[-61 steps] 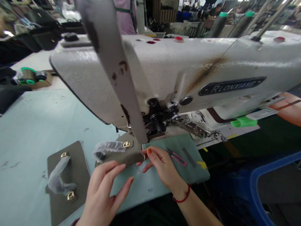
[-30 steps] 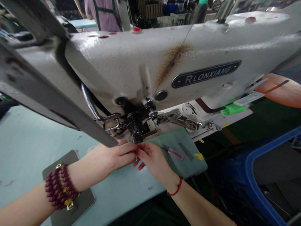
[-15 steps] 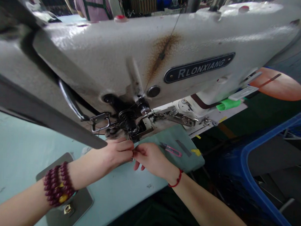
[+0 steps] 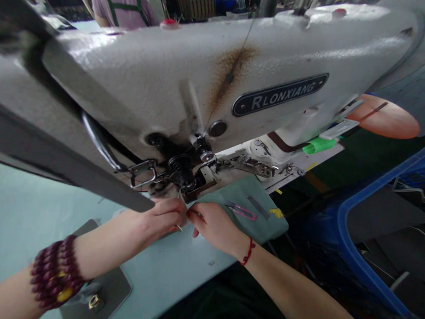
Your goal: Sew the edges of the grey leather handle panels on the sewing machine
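Note:
My left hand [image 4: 161, 219], below a beaded bracelet, is closed in front of the needle area of a white sewing machine [image 4: 138, 82]. A small pale end, perhaps cord or thread, shows under its fingers; the rest of what they hold is hidden. Close beside it, almost fingertip to fingertip, my right hand [image 4: 212, 222] pinches its thumb and forefinger together. I cannot make out what lies in that pinch. To the right of the hands, pink-handled thread snips [image 4: 243, 211] lie on the machine's pale green bed, next to a dark grey strip [image 4: 258, 207].
A grey bar [image 4: 93, 169] slants across the left foreground, ending just above my left hand. A dark grey plate [image 4: 115, 291] lies on the pale table [image 4: 181, 265]. A blue plastic bin [image 4: 346, 220] with dark pieces stands at right. Behind the machine is a person in a pink top [image 4: 122, 7].
My left wrist and bracelet have shifted left and down, and the left fingers have drawn slightly away to the left. The right hand stays nearly in place, its lower fingers more curled.

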Demonstrator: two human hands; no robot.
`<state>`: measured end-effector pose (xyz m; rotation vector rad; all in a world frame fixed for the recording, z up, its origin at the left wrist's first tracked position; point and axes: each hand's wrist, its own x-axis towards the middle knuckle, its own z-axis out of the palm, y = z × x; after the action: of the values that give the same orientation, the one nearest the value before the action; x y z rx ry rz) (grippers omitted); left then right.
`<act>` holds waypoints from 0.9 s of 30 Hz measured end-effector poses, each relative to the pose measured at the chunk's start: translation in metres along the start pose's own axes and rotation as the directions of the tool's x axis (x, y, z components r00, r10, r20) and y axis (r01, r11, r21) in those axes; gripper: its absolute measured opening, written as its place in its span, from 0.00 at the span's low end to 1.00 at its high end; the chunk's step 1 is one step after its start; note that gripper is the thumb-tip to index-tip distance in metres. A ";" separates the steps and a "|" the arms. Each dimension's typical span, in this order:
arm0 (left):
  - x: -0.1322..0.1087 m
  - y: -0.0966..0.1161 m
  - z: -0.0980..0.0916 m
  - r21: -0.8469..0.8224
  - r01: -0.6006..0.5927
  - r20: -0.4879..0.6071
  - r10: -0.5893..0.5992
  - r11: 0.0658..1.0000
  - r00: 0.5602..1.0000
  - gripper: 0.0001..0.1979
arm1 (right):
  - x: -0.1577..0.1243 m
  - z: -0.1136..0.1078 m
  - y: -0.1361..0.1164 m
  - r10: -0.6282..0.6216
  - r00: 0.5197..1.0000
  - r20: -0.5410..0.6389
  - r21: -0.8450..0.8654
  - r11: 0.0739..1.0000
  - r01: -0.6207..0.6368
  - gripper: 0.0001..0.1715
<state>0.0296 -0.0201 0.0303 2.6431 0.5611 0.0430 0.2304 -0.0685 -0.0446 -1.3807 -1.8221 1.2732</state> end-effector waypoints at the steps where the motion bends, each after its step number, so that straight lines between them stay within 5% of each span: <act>1: 0.001 0.001 0.001 0.005 0.009 0.003 -0.009 1.000 1.000 0.11 | -0.003 0.000 -0.001 -0.009 1.000 -0.013 0.012 1.000 0.009 0.14; 5: -0.004 0.006 0.001 0.022 0.081 -0.069 -0.079 0.996 0.994 0.13 | -0.008 0.006 -0.002 -0.079 0.993 -0.091 0.085 0.993 0.087 0.06; 7: -0.016 0.015 0.007 -0.026 0.140 -0.217 -0.142 0.990 0.966 0.13 | -0.008 0.013 -0.001 -0.055 0.989 -0.140 0.180 0.980 0.080 0.15; 9: -0.032 0.029 0.026 -0.176 0.209 -0.404 -0.265 0.962 0.875 0.12 | -0.008 0.021 0.002 0.012 0.980 -0.201 0.309 0.950 0.052 0.19; 11: -0.047 0.045 0.060 -0.470 0.239 -0.498 -0.479 0.850 0.723 0.09 | -0.008 0.026 0.004 0.056 0.964 -0.261 0.382 0.923 0.050 0.19; 13: -0.054 0.058 0.105 -0.847 0.169 -0.339 -0.756 0.505 0.560 0.06 | -0.011 0.027 0.004 0.037 0.962 -0.271 0.372 0.926 0.069 0.13; 16: -0.042 0.065 0.163 -0.982 -0.133 0.045 -0.854 -0.132 0.518 0.14 | -0.016 0.025 0.001 -0.003 0.981 -0.192 0.388 0.918 0.078 0.06; 18: -0.022 0.061 0.180 -0.865 -0.385 0.084 -0.848 -0.323 0.523 0.19 | -0.017 0.022 -0.003 0.010 0.989 -0.147 0.428 0.902 0.054 0.08; 22: 0.013 0.045 0.165 -0.711 -0.608 0.019 -0.875 -0.352 0.484 0.23 | -0.018 0.015 -0.012 0.050 0.990 -0.135 0.403 0.915 0.009 0.10; 27: 0.015 0.045 0.131 -0.784 -0.599 -0.034 -0.952 -0.163 0.304 0.19 | -0.021 0.007 -0.025 0.044 0.995 -0.087 0.406 0.914 -0.005 0.14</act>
<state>0.0759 -0.1046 -0.0701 0.2917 0.9316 1.3811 0.2211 -0.0913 -0.0223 -1.2098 -1.3783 1.4716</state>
